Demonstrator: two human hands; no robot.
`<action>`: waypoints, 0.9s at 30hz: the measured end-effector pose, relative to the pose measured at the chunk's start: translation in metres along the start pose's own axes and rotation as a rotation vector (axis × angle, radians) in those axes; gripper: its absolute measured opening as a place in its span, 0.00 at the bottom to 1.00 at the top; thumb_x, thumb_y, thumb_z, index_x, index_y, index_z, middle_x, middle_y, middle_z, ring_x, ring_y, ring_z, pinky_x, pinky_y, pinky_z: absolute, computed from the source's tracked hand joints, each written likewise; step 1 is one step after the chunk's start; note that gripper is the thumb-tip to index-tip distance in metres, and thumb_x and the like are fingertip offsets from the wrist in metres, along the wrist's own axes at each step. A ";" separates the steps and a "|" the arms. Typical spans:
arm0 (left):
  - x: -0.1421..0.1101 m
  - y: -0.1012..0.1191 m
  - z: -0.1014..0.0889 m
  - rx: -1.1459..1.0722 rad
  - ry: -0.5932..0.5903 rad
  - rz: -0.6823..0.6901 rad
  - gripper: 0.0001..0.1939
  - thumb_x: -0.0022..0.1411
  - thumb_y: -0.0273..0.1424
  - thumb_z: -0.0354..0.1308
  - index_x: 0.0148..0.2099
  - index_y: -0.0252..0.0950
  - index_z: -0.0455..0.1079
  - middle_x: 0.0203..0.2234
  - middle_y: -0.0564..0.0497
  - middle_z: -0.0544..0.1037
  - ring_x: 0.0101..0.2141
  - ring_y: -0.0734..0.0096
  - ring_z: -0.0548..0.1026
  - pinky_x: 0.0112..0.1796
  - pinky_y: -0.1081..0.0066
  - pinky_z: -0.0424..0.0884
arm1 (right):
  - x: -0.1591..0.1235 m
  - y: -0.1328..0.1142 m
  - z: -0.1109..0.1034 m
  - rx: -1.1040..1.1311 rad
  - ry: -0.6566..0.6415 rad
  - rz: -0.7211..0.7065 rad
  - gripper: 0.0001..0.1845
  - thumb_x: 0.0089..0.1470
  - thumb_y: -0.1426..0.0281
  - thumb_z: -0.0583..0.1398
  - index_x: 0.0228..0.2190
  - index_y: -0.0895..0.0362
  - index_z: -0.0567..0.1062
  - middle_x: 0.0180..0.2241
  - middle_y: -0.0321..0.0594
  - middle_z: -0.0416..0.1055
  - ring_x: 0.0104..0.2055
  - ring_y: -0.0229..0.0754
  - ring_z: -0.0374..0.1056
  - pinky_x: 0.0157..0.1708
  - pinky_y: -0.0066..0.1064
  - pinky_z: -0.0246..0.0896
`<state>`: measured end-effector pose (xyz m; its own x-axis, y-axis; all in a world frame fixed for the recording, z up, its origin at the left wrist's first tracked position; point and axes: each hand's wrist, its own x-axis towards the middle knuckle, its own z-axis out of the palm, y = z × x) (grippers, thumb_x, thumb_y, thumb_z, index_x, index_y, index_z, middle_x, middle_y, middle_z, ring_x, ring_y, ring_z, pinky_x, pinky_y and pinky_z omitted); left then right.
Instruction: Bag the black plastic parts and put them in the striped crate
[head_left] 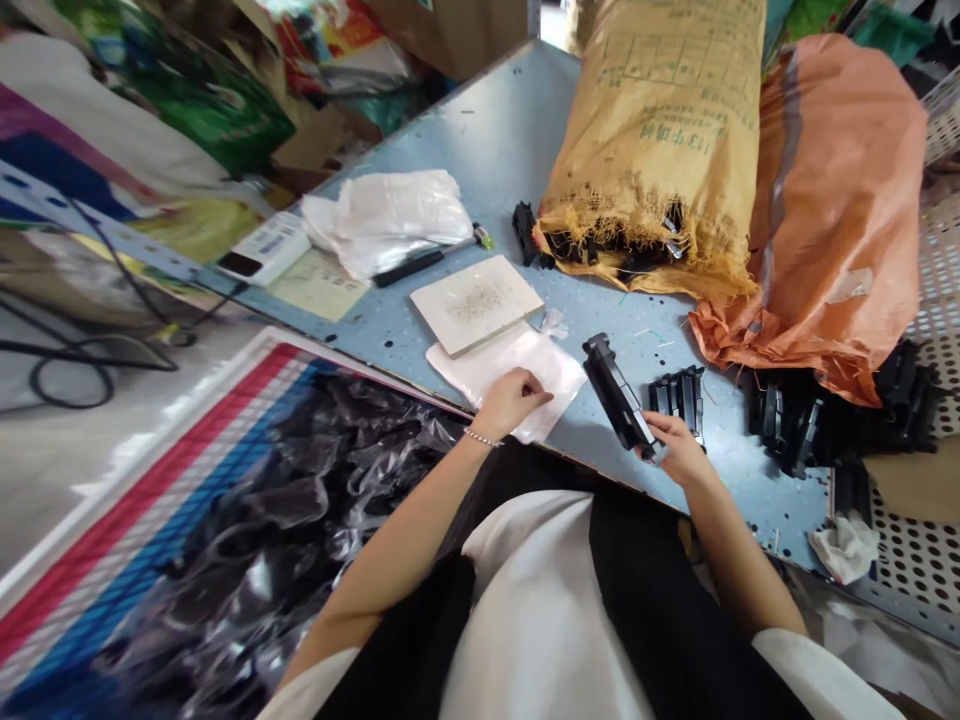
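My right hand (679, 447) grips a long black plastic part (616, 393) by its near end, tilted above the table. Just beyond that hand, several similar black parts (677, 395) lie side by side. On a thin pile of clear plastic bags (555, 375) rests my left hand (514, 402), its fingers curled and pinched at the top bag; the grip itself is partly hidden. A pale flat block (477, 303) with specks on it sits on the far part of these bags.
Blue metal table (517, 120). A yellow woven sack (652, 150) of black parts and an orange sack (840, 200) stand on the right. A white bundle (397, 215) and a black pen (409, 268) lie at left. A striped bag (187, 440) with bagged black parts stands below.
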<state>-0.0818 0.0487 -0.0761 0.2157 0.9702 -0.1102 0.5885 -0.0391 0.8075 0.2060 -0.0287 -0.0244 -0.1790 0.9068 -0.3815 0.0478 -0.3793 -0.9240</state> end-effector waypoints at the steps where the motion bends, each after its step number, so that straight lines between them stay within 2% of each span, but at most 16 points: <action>1: 0.000 0.000 -0.004 -0.060 -0.007 -0.057 0.10 0.56 0.38 0.62 0.30 0.35 0.72 0.27 0.51 0.77 0.29 0.68 0.75 0.34 0.68 0.72 | -0.003 0.007 0.008 0.126 -0.045 0.071 0.17 0.50 0.55 0.66 0.28 0.58 0.77 0.22 0.36 0.71 0.19 0.34 0.61 0.18 0.26 0.52; 4: -0.002 0.002 -0.006 -0.256 -0.016 -0.153 0.08 0.56 0.34 0.61 0.35 0.35 0.71 0.25 0.53 0.77 0.26 0.72 0.74 0.29 0.72 0.71 | -0.007 0.024 0.032 0.371 -0.140 0.186 0.18 0.46 0.58 0.69 0.22 0.58 0.72 0.18 0.36 0.69 0.15 0.30 0.56 0.14 0.23 0.43; 6: -0.005 0.001 -0.002 -0.294 0.051 -0.130 0.05 0.58 0.29 0.57 0.38 0.35 0.70 0.26 0.52 0.78 0.26 0.72 0.76 0.30 0.72 0.73 | -0.005 0.033 0.045 0.479 -0.188 0.261 0.18 0.44 0.60 0.70 0.22 0.58 0.71 0.19 0.38 0.72 0.15 0.29 0.55 0.13 0.22 0.40; 8: -0.009 -0.001 0.001 -0.176 0.125 -0.007 0.06 0.60 0.26 0.52 0.38 0.35 0.70 0.30 0.49 0.80 0.33 0.69 0.78 0.38 0.67 0.77 | -0.001 0.042 0.053 0.547 -0.222 0.335 0.17 0.42 0.61 0.71 0.22 0.58 0.71 0.21 0.41 0.75 0.14 0.28 0.52 0.11 0.22 0.37; 10: -0.014 -0.004 0.001 0.021 0.162 0.167 0.12 0.62 0.24 0.48 0.40 0.35 0.73 0.39 0.45 0.81 0.44 0.63 0.79 0.50 0.59 0.75 | 0.004 0.049 0.057 0.596 -0.206 0.375 0.17 0.39 0.64 0.71 0.23 0.59 0.71 0.21 0.44 0.77 0.13 0.27 0.50 0.11 0.21 0.36; 13: -0.024 -0.004 0.000 0.220 0.166 0.331 0.19 0.66 0.24 0.45 0.54 0.32 0.72 0.53 0.38 0.76 0.55 0.58 0.73 0.58 0.53 0.69 | 0.009 0.056 0.056 0.658 -0.185 0.411 0.14 0.38 0.68 0.70 0.26 0.59 0.72 0.22 0.44 0.77 0.14 0.27 0.50 0.11 0.19 0.38; 17: -0.037 0.003 0.000 0.246 0.202 0.387 0.25 0.69 0.24 0.42 0.65 0.31 0.62 0.60 0.36 0.68 0.61 0.58 0.68 0.60 0.54 0.68 | 0.010 0.052 0.054 0.633 -0.267 0.477 0.13 0.41 0.67 0.70 0.24 0.60 0.71 0.19 0.44 0.76 0.13 0.27 0.52 0.11 0.19 0.37; 20: -0.042 0.005 -0.003 0.250 0.265 0.374 0.26 0.69 0.23 0.42 0.67 0.33 0.60 0.61 0.36 0.67 0.61 0.58 0.67 0.61 0.55 0.67 | 0.008 0.046 0.054 0.543 -0.275 0.451 0.16 0.40 0.65 0.71 0.23 0.60 0.71 0.18 0.43 0.75 0.12 0.27 0.54 0.11 0.19 0.38; 23: -0.042 0.005 -0.007 0.257 0.275 0.375 0.27 0.68 0.22 0.43 0.67 0.33 0.60 0.60 0.37 0.68 0.60 0.58 0.68 0.61 0.55 0.67 | 0.006 0.045 0.053 0.481 -0.260 0.426 0.16 0.38 0.64 0.71 0.23 0.60 0.72 0.17 0.44 0.75 0.12 0.29 0.57 0.12 0.20 0.39; 27: -0.049 0.012 -0.006 0.256 0.255 0.472 0.27 0.69 0.22 0.43 0.69 0.34 0.56 0.61 0.37 0.67 0.61 0.60 0.67 0.62 0.57 0.66 | 0.010 0.049 0.054 0.479 -0.226 0.428 0.16 0.38 0.63 0.70 0.23 0.58 0.71 0.17 0.41 0.75 0.12 0.27 0.52 0.12 0.21 0.38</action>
<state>-0.0895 0.0024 -0.0576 0.3247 0.8592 0.3954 0.6501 -0.5064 0.5665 0.1537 -0.0475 -0.0719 -0.4444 0.6178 -0.6487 -0.2706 -0.7829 -0.5602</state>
